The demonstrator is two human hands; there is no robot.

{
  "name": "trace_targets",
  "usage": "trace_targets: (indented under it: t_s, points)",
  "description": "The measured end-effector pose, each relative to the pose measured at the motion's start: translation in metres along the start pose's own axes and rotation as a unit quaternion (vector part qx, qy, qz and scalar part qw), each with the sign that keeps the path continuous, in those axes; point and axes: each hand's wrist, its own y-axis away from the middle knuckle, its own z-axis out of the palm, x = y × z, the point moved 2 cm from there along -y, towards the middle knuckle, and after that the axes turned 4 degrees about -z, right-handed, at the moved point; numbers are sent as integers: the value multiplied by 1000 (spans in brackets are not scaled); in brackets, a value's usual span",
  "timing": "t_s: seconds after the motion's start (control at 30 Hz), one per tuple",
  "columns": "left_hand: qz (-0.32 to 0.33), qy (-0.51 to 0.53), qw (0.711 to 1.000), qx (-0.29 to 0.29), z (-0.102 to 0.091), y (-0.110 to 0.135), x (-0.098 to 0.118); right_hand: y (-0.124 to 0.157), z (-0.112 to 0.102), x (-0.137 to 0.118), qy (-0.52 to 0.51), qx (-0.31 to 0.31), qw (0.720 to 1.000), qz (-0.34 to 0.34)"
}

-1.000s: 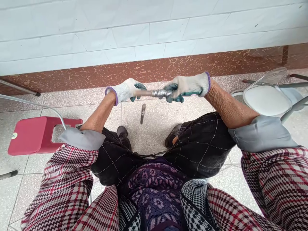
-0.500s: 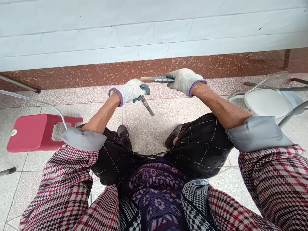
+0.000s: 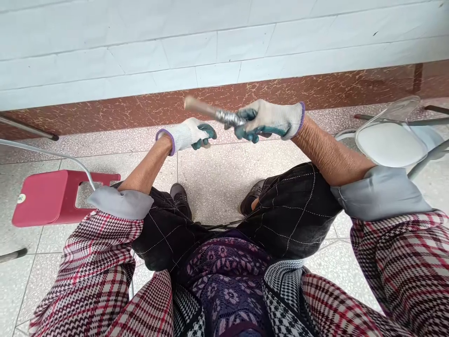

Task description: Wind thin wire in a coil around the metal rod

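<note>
My right hand (image 3: 259, 120), in a white glove with a green palm and purple cuff, grips a wooden stick (image 3: 201, 107). Silvery wire or tape is wound around the stick's middle (image 3: 226, 116). Its blunt brown end points up to the left and is slightly blurred. My left hand (image 3: 194, 133), gloved the same way, is closed to the left of it, below the stick's end. Just under the left fingers shows a small, pale bit of a rod (image 3: 207, 145); the rest is hidden. The hands do not touch each other.
A red plastic stool (image 3: 44, 196) stands on the left. To the right is a pale round-seated chair (image 3: 391, 144) with metal legs. Ahead runs a tiled white wall (image 3: 224, 47) with a reddish-brown skirting (image 3: 154, 108). My shoes (image 3: 180, 200) rest on the speckled tile floor.
The stick in my right hand has swung from level to tilted, its free end rising left, and the hand has turned. The grey rod that hung from my left hand is now almost hidden.
</note>
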Motion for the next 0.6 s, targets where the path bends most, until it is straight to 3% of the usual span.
trace_targets:
  t_s: [0.07, 0.2, 0.4, 0.53, 0.6]
  points:
    - [-17, -2, 1000, 26, 4, 2, 8, -2, -1, -8, -45, 58, 997, -30]
    - [-40, -18, 997, 68, 2, 3, 21, -14, -6, -7, -31, 159, 986, -34]
    - [11, 19, 995, 102, -3, -2, 16, -21, -19, 8, -71, 222, 972, -31]
    - [6, 29, 992, 124, -4, -6, 6, -21, -23, 12, -60, 204, 977, -31]
    - [19, 25, 995, 94, -3, -8, 4, -22, -26, 13, -64, 207, 975, -39]
